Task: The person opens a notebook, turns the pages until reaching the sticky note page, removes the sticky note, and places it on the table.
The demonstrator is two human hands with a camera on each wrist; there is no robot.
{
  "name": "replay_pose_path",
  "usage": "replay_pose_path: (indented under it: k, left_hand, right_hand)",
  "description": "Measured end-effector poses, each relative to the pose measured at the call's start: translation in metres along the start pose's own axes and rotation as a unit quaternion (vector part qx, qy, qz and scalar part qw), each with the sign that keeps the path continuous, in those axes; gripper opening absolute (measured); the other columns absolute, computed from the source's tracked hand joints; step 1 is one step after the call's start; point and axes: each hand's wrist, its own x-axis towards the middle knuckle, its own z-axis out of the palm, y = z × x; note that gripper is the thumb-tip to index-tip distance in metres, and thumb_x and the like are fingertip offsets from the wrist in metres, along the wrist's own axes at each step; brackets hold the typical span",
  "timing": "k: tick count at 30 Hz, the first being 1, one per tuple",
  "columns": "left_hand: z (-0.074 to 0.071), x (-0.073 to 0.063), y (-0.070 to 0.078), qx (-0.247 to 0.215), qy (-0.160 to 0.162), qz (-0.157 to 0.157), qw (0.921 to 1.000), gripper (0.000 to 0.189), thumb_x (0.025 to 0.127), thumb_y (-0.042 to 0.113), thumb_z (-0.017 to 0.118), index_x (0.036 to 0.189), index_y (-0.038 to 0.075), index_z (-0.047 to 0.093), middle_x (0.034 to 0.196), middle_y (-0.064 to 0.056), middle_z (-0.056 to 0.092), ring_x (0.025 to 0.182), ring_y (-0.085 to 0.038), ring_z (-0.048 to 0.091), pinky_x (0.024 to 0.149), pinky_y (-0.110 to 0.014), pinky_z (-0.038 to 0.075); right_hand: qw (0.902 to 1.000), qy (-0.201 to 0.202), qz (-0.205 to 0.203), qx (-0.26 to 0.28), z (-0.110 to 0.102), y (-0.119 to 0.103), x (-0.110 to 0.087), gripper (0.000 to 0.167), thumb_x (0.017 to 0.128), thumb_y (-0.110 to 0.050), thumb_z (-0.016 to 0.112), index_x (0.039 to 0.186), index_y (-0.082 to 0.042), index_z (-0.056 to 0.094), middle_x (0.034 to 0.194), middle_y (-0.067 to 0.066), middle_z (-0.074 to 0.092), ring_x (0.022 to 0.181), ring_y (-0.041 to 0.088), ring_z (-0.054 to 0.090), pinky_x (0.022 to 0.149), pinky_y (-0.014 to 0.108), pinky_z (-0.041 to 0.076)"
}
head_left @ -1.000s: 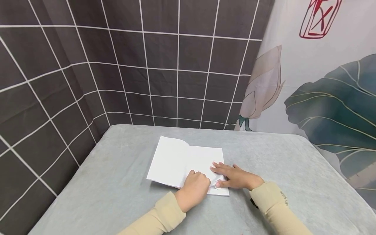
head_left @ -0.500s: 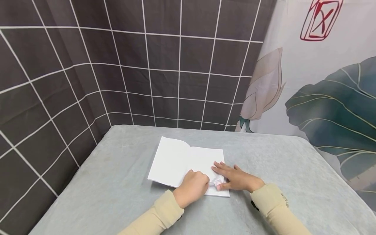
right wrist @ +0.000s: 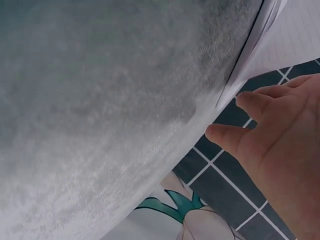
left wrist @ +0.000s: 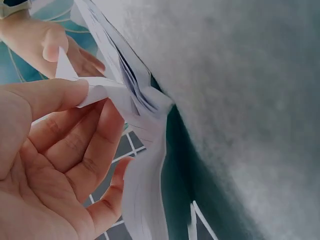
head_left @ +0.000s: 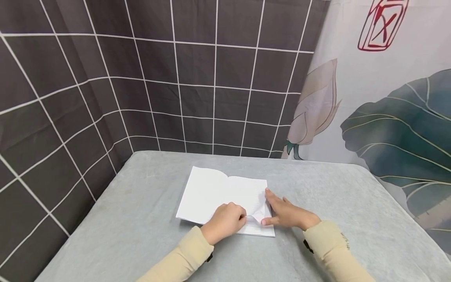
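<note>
An open notebook (head_left: pixel 204 192) with white, faintly lined pages lies on the table. My left hand (head_left: pixel 225 221) is over its near middle, and in the left wrist view its thumb and fingers pinch a bent page (left wrist: pixel 102 90). That page is lifted and creased at the lower right, with more pages beneath it. At the notebook's right edge is my right hand (head_left: pixel 287 213), its fingers spread and the thumb close to the folded paper. Right wrist view: the right fingers are extended beside the page edge (right wrist: pixel 290 40). A dark green cover (left wrist: pixel 177 165) shows under the pages.
The table (head_left: pixel 123 227) has a grey cloth surface with rounded far corners. Behind and to the left hangs a dark curtain (head_left: pixel 193 98) with a white grid. A pale curtain (head_left: pixel 327 141) with leaf and flower prints hangs at the right.
My left hand has shifted slightly left with the page, which is folded further over and shows lines beneath. My right fingers have slid off the page toward its right edge.
</note>
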Motion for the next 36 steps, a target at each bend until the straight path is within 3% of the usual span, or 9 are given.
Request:
replay_pose_path:
  k: [4,11,21,25,28,31,33,36]
  left_hand:
    - [-0.002,0.0,-0.004,-0.03,0.001,-0.014,0.9995,0.028,0.086,0.016,0.066,0.059,0.017,0.058,0.05,0.012,0.038,0.047,-0.001,0.03,0.046,-0.017,0.024]
    - [-0.006,0.0,-0.014,-0.103,0.014,-0.062,0.9927,0.019,0.083,0.013,0.064,0.064,0.015,0.061,0.052,0.012,0.039,0.05,-0.002,0.032,0.047,-0.018,0.026]
    - [-0.013,0.003,-0.034,-0.235,0.041,-0.111,0.9647,0.013,0.074,0.0,0.067,0.074,0.004,0.054,0.059,0.007,0.044,0.053,-0.004,0.037,0.05,-0.017,0.03]
    - [-0.015,0.003,-0.042,-0.268,0.043,-0.134,0.9531,0.025,0.074,0.002,0.068,0.07,0.006,0.044,0.057,0.007,0.044,0.051,-0.004,0.036,0.049,-0.018,0.029]
    - [-0.017,0.003,-0.048,-0.283,0.051,-0.151,0.9458,0.026,0.076,0.005,0.07,0.071,0.007,0.045,0.056,0.007,0.044,0.053,-0.005,0.036,0.051,-0.018,0.03]
    - [-0.019,0.004,-0.054,-0.288,0.06,-0.171,0.9402,0.016,0.078,0.009,0.072,0.087,0.003,0.06,0.06,0.006,0.047,0.057,-0.008,0.04,0.056,-0.021,0.034]
    - [-0.021,0.005,-0.057,-0.293,0.065,-0.186,0.9356,0.026,0.078,0.01,0.072,0.101,0.0,0.064,0.061,0.005,0.049,0.06,-0.009,0.042,0.058,-0.022,0.036]
    - [-0.025,0.006,-0.061,-0.317,0.069,-0.21,0.9223,0.037,0.078,0.011,0.072,0.112,-0.002,0.064,0.062,0.005,0.051,0.061,-0.009,0.045,0.06,-0.024,0.038]
  right_hand:
    - [0.9999,-0.007,0.007,-0.004,-0.003,0.0,-0.001,0.108,0.083,-0.054,0.063,0.146,0.015,0.01,0.155,0.033,0.012,0.143,0.047,0.019,0.109,0.069,0.011]
    - [0.9998,-0.009,0.005,-0.018,-0.001,0.003,-0.001,0.104,0.083,-0.054,0.064,0.148,0.011,0.015,0.156,0.028,0.017,0.143,0.045,0.022,0.108,0.069,0.011]
    - [0.9997,-0.007,0.013,-0.019,0.001,0.004,-0.002,0.104,0.083,-0.053,0.065,0.148,0.011,0.015,0.156,0.028,0.017,0.143,0.043,0.021,0.109,0.069,0.009]
    - [0.9997,-0.008,0.012,-0.017,0.003,0.004,-0.002,0.103,0.083,-0.053,0.065,0.148,0.01,0.016,0.156,0.026,0.017,0.144,0.043,0.021,0.109,0.069,0.009]
    - [0.9997,-0.01,0.011,-0.02,0.004,0.004,-0.002,0.103,0.083,-0.054,0.065,0.149,0.008,0.016,0.157,0.026,0.018,0.144,0.042,0.021,0.109,0.069,0.009]
    - [0.9996,-0.012,0.008,-0.023,0.004,0.004,-0.002,0.103,0.082,-0.055,0.064,0.149,0.007,0.016,0.157,0.025,0.019,0.144,0.041,0.021,0.109,0.069,0.008]
    - [0.9996,-0.014,0.007,-0.022,0.004,0.004,-0.002,0.103,0.082,-0.055,0.064,0.15,0.006,0.016,0.157,0.025,0.019,0.144,0.041,0.021,0.109,0.068,0.008]
    - [0.9997,-0.014,0.005,-0.02,0.005,0.003,-0.002,0.103,0.082,-0.055,0.065,0.15,0.005,0.017,0.157,0.024,0.019,0.144,0.041,0.02,0.109,0.068,0.008]
